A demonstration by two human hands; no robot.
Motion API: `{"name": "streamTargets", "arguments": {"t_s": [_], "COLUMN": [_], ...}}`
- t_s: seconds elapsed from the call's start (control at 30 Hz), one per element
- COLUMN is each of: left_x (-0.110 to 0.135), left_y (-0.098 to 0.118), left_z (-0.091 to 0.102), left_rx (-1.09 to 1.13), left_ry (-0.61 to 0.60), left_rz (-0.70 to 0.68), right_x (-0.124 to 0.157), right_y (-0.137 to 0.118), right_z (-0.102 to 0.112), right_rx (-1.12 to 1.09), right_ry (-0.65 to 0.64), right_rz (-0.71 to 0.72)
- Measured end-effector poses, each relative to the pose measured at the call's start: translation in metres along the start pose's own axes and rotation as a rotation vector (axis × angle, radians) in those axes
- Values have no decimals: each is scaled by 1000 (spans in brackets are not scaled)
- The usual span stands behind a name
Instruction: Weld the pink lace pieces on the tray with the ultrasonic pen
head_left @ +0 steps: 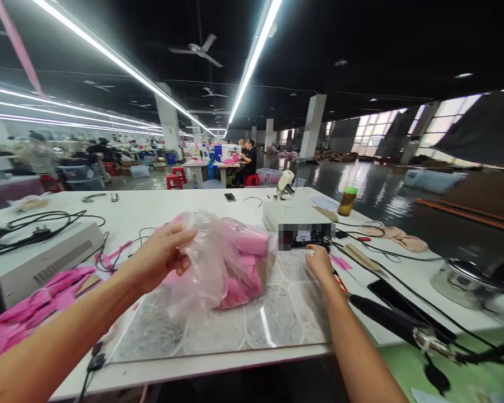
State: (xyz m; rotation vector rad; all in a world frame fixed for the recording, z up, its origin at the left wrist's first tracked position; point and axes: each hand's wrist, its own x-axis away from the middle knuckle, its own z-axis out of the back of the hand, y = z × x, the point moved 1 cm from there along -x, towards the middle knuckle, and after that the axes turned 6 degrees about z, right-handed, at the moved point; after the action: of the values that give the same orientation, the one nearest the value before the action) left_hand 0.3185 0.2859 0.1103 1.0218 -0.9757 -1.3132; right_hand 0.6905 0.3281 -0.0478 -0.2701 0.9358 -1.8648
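My left hand (174,246) pinches the upper left of a clear plastic bag (204,268). Inside and behind the film lie pink fabric pieces (241,285), folded in a heap; their exact kind cannot be made out. The bag rests on a grey stone-patterned board (218,338). My right hand (320,262) is at the lower front of a white control box (296,215), with a finger extended toward its panel and nothing visible in its grasp. Whether the fingertip touches is unclear, as the panel is partly blurred out.
A black-handled tool (382,316) with a cable lies by my right forearm. Farther right are a glass-lidded pot (466,282) and a lidded jar (347,201). At left, a second box (63,252) carries black cables, near pink fabric strips (37,302). A phone (230,197) lies farther back.
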Motion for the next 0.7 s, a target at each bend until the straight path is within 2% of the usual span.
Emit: {"name": "streamTargets", "arguments": {"t_s": [0.07,0.1,0.17,0.23,0.33,0.4,0.5,0.6,0.7], "left_x": [9,11,12,6,-6,-9,0,16,28], "left_y": [-4,-3,2,8,8,-3,-36,-72,-92], "left_z": [19,27,37,36,24,16,9,1,-7], "left_rx": [-27,-39,-62,-82,-180,-300,-486,-571,-564], "left_ry": [-105,-89,32,71,-51,-175,-324,-240,-147], "left_rz": [29,0,-106,-181,-259,-309,-358,-472,-573], "right_x": [11,19,37,55,76,87,103,115,123], "right_y": [-36,-56,-99,-139,-179,-185,-169,-148,-141], "right_z": [-8,-12,-19,-24,-30,-36,-47,-56,-61], "right_rx": [-175,-268,-465,-750,-917,-875,-714,-584,-532], "right_ry": [-131,-211,-351,-474,-579,-646,-707,-734,-661], "right_rz": [167,252,410,557,668,724,858,1019,1087]}}
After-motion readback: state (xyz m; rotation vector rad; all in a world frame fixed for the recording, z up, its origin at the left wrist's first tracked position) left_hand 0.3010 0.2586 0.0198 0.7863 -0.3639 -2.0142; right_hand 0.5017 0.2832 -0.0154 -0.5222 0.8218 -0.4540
